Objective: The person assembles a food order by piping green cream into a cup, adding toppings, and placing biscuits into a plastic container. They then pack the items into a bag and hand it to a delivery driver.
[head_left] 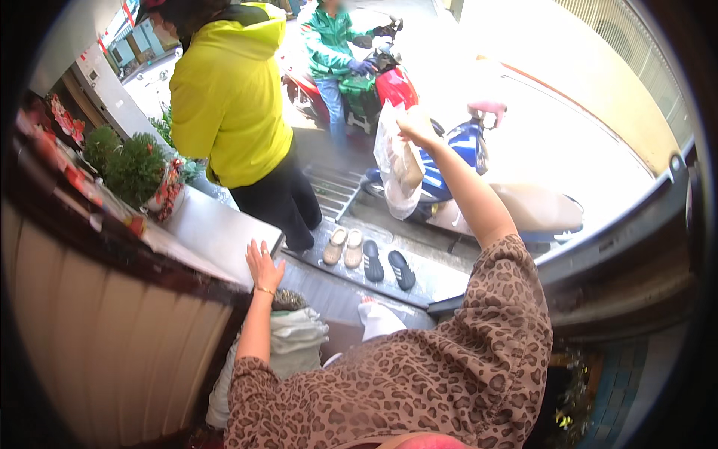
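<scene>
My right arm reaches out over the doorway. My right hand is closed round the top of a translucent white plastic bag, which hangs down with something brownish inside. What the bag holds cannot be made out. My left hand has its fingers stretched out and holds nothing. It lies at the near corner of a smooth silver-grey cabinet top, apparently touching its edge. A gold bracelet is on that wrist.
A person in a yellow jacket stands left of the bag. Beyond, a person in green sits on a red scooter. A blue scooter stands behind the bag. Beige clogs and dark slides lie on the step. Potted plants stand left.
</scene>
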The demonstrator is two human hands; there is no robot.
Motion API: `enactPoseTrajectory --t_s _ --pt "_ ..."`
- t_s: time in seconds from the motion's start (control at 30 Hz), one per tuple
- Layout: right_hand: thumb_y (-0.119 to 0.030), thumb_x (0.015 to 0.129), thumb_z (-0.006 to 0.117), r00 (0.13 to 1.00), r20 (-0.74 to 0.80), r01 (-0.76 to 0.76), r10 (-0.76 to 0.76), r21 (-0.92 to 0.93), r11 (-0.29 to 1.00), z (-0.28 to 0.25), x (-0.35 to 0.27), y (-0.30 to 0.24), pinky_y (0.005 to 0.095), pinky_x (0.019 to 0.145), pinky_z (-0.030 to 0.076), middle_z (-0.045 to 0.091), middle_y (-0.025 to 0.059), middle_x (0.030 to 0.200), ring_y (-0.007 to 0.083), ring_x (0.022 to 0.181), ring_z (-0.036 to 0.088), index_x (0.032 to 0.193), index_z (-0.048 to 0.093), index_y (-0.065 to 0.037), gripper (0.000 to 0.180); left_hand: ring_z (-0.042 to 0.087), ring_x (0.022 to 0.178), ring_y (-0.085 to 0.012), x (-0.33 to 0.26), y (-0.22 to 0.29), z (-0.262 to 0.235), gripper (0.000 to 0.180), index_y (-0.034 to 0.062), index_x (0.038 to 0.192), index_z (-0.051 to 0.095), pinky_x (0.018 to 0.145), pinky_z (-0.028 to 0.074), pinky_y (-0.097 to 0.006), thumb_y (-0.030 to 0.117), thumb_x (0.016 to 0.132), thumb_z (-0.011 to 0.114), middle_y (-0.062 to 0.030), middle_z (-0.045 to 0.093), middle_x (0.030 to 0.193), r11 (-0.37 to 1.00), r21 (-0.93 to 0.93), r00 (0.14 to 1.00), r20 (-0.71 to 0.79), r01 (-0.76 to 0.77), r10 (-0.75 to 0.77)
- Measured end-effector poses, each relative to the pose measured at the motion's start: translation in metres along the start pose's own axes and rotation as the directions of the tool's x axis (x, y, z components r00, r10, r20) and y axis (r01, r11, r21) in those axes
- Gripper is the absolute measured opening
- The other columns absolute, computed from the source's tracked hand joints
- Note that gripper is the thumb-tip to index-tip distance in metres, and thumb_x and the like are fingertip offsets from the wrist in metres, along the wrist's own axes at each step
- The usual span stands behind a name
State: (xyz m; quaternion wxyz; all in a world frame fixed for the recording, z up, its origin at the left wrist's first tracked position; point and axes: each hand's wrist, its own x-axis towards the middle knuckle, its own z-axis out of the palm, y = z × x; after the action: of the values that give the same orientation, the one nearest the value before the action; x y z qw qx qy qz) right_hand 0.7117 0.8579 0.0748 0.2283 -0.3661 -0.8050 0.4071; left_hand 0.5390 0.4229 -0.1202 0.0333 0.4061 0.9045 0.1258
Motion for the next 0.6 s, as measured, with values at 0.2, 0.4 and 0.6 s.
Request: enactPoseTrajectory --t_s 0.2,0.4,0.6 --pt "-0.010 0.075 0.049 0.972 -0.002 -0.232 0.234 -0.148 0.961 0.012 0.185 0.029 0.0349 0.049 0.052 0.061 0.0228 0.068 0.0276 0.056 0.065 0.078 0.056 0.014 0.025 0.018 0.130 -0.0430 0.044 0.024 0.009 0.100 0.0066 0.140 0.016 0.105 0.016 -0.056 0.027 0.063 0.076 -0.0234 0.017 0.142 0.971 0.149 0.969 0.132 0.187 -0.207" --pt "-0.003 0.073 0.051 0.947 0.006 -0.302 0.321 -0.325 0.896 0.044 0.340 0.116 0.0414 0.076 0.051 0.060 0.0308 0.093 0.0396 0.085 0.063 0.090 0.061 0.010 0.024 0.015 0.132 -0.0423 0.067 0.038 0.018 0.093 0.0073 0.141 0.015 0.105 0.013 -0.059 0.017 0.068 0.072 -0.0216 0.012 0.145 0.946 0.199 0.958 0.079 0.255 -0.275" --pt "-0.003 0.074 0.052 0.910 0.035 -0.406 0.413 -0.125 0.905 0.074 0.454 0.189 0.0346 0.052 0.053 0.063 0.0223 0.078 0.0270 0.064 0.065 0.085 0.059 0.012 0.020 0.015 0.132 -0.0421 0.078 0.039 0.018 0.090 0.0068 0.139 0.019 0.105 0.012 -0.059 0.014 0.067 0.073 -0.0216 0.015 0.144 0.942 0.206 0.950 0.113 0.264 -0.291"
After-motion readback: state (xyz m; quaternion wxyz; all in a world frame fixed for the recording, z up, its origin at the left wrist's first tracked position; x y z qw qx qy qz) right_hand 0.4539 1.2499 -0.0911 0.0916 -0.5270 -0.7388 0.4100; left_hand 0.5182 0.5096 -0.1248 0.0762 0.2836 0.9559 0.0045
